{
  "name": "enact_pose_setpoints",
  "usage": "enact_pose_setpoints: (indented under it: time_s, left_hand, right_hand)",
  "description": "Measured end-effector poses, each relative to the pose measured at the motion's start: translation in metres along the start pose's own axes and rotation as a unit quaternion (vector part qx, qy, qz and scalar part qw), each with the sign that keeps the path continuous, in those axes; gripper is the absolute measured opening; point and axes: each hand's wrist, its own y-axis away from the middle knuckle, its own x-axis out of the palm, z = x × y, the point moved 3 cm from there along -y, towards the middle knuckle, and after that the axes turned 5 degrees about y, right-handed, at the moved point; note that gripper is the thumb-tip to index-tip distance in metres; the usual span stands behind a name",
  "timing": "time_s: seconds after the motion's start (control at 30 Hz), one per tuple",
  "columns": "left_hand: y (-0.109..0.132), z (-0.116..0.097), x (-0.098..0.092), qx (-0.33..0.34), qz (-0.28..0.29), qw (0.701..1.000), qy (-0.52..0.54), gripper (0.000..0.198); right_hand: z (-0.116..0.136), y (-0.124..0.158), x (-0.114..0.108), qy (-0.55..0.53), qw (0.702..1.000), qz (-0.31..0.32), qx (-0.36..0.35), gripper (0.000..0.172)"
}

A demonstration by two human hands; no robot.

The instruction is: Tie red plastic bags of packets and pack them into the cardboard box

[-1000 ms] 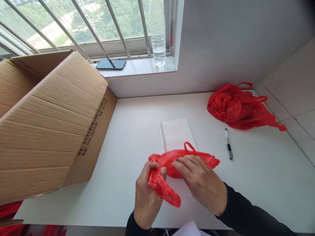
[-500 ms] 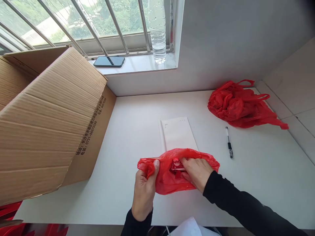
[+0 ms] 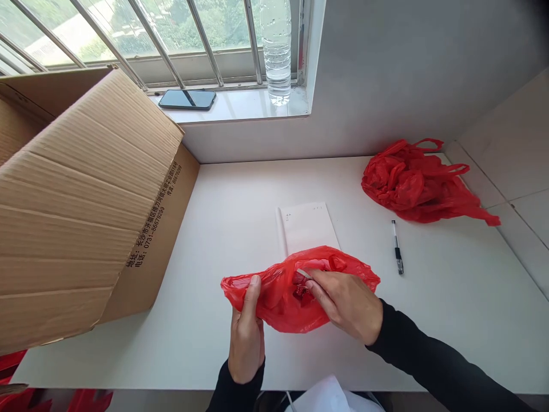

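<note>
A red plastic bag is held over the near part of the white table. My left hand is closed on the bag's left side, the thumb pressing on top. At the bag's mouth, my right hand is closed in a pinch, with a pale, thin edge showing at the fingertips. Just under those fingers lies a small shiny red packet, largely hidden by the bag and the hand. The pale edge looks like the packet's end, though the fingers cover most of it.
Behind the bag lies a white booklet, with a pen to its right. A crumpled red plastic bag sits far right. An open cardboard box fills the left. A phone and water bottle are on the windowsill.
My right hand has drawn back slightly from inside the bag, and its fingertips now show at the mouth. My left hand has shifted left, stretching the bag wider. The packet's lettering is now covered.
</note>
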Motion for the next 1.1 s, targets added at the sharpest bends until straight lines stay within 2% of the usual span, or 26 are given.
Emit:
enact_pose_setpoints:
  time_s: [0.07, 0.17, 0.3, 0.4, 0.53, 0.67, 0.8, 0.93, 1.1]
  left_hand:
    - [0.002, 0.0, -0.001, 0.001, 0.01, 1.0, -0.017, 0.039]
    - [0.004, 0.001, -0.006, 0.015, 0.007, 0.999, -0.047, 0.036]
    - [0.004, 0.007, -0.015, 0.025, -0.031, 0.995, -0.088, 0.034]
    - [0.005, 0.012, -0.017, 0.032, -0.026, 0.991, -0.126, 0.036]
    - [0.006, 0.012, -0.015, 0.049, -0.003, 0.988, -0.146, 0.037]
    - [0.006, 0.008, -0.013, 0.046, -0.02, 0.989, -0.136, 0.037]
    - [0.007, 0.008, -0.011, 0.035, 0.01, 0.992, -0.124, 0.036]
    - [0.006, 0.01, -0.014, 0.035, 0.0, 0.993, -0.11, 0.034]
    - [0.005, 0.013, -0.013, 0.028, 0.024, 0.995, -0.09, 0.028]
  right_hand:
    - [0.0, -0.001, 0.0, -0.05, 0.999, -0.004, 0.01, 0.029]
    - [-0.006, -0.001, 0.0, -0.01, 0.999, -0.007, 0.048, 0.019]
    - [-0.012, 0.003, 0.01, 0.083, 0.994, 0.07, 0.025, 0.013]
    - [-0.012, 0.004, 0.02, 0.096, 0.991, 0.092, 0.011, 0.025]
    - [-0.01, 0.001, 0.024, 0.095, 0.991, 0.088, 0.012, 0.023]
    - [-0.008, -0.002, 0.019, 0.084, 0.995, 0.061, 0.005, 0.048]
    - [-0.006, -0.001, 0.02, 0.099, 0.993, 0.071, 0.0, 0.056]
    - [-0.005, 0.004, 0.027, 0.145, 0.985, 0.098, -0.005, 0.053]
    - [-0.006, 0.016, 0.022, 0.166, 0.98, 0.114, 0.004, 0.046]
